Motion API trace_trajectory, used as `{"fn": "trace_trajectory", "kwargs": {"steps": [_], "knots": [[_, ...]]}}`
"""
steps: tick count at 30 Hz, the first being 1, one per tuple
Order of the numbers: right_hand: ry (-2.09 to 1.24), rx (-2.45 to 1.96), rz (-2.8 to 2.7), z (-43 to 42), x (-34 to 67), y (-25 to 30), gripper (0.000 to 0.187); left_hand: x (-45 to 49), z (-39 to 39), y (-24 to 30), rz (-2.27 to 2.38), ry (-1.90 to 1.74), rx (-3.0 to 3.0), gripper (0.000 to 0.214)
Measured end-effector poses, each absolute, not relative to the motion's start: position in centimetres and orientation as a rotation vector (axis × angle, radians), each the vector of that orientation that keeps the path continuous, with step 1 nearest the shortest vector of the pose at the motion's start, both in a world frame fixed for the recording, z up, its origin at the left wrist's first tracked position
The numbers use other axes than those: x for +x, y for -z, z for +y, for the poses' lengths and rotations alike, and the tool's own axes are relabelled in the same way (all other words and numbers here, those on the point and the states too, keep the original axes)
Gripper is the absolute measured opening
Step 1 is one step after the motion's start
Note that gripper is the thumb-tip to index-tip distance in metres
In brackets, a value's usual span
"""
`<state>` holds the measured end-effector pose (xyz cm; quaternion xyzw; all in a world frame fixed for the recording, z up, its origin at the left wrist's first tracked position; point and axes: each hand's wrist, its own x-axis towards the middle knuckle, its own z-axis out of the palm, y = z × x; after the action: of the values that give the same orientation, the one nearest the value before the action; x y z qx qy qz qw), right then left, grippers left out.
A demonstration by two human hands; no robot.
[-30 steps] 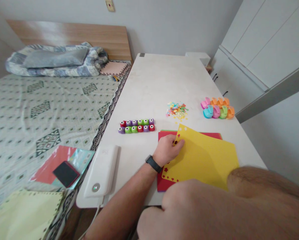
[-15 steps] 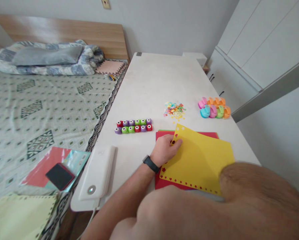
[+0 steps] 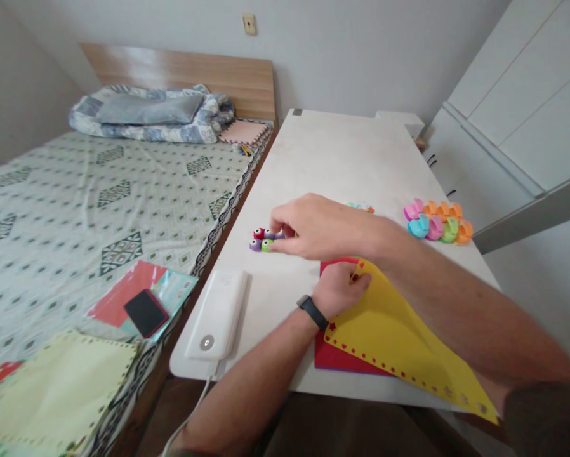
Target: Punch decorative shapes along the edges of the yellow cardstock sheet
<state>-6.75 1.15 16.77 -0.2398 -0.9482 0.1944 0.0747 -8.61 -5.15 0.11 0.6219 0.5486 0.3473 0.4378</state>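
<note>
My left hand point(image 3: 341, 289), wearing a black wristband, is closed on the left edge of a yellow sheet point(image 3: 390, 324). Small star, heart and flower holes run along that sheet's edges. Under it lies a red sheet point(image 3: 327, 362). My right hand point(image 3: 311, 225) reaches across to the two rows of small craft punches point(image 3: 266, 245), purple, green and red. Its thumb and index finger are apart around the punches, and no punch is seen lifted. The hand hides most of the rows. Beneath my right forearm the yellow sheet bends, its near right corner past the table edge.
Larger coloured punches point(image 3: 436, 227) stand at the right of the white table point(image 3: 332, 152). Paper bits point(image 3: 361, 207) show partly behind my right arm. A white power bank point(image 3: 218, 317) with a cable lies left. On the bed are a phone point(image 3: 146, 313) and punched pale sheets point(image 3: 61, 390).
My right arm has swung from the near right across to the small punches. My left hand keeps its hold on the yellow sheet, whose right side now droops toward me. The view has turned left.
</note>
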Motion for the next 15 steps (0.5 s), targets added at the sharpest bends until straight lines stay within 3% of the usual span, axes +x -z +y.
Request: {"fn": "trace_trajectory", "kwargs": {"steps": [4,8,15], "knots": [[-0.520,-0.812,-2.819,6.3,-10.6,-11.5,0.034,-8.7,-5.3,0.0,1.322,-0.860,1.681,0.021],[-0.459,-0.861,-2.874,7.9,-13.6,-7.9,0.032,-8.8,-5.1,0.6,1.244,-0.919,1.781,0.016],[-0.535,-1.019,-2.873,9.3,-16.6,-4.4,0.031,-8.6,-4.4,1.8,1.136,-1.092,1.828,0.031]]}}
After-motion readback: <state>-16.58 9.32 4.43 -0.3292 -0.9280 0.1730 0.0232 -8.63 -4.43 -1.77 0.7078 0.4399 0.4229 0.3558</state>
